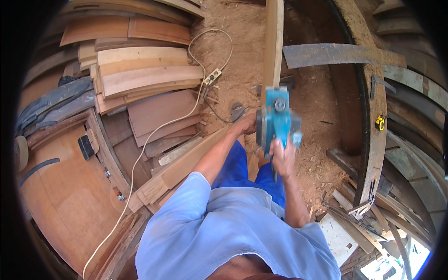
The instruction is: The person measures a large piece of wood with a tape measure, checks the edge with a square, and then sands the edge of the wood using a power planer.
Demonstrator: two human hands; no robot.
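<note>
The blue electric hand planer [276,120] sits on the narrow edge of a long wooden plank [273,44] that runs straight away from the person, just ahead of both hands. The right hand [281,156] is wrapped around the planer's rear handle, fingers closed tight on it, directly behind the tool's body. The left hand [246,125] is on the planer's left side, pressed against the tool and the plank; whether its fingers curl around a front knob or only steady the board cannot be told, since the planer's body hides them.

A dark cord [219,114] trails off to the left of the left hand, toward a small white socket block [212,76] lying on the sawdust-covered floor [242,56]. From that block a long white cable [140,158] loops away further left and back toward the person's side.

Beyond the left hand lies a stack of cut boards [140,70], pale and reddish, piled flat. A thick plank [186,165] slants under the left forearm. To the right of the right hand stands a curved wooden frame [371,140] with a dark edge, and a small yellow tape measure [381,122] rests on it. A grey weathered plank [326,54] lies across the frame, ahead and to the right of the planer.

The person wears a light blue shirt [224,224] and blue trousers [238,168].
</note>
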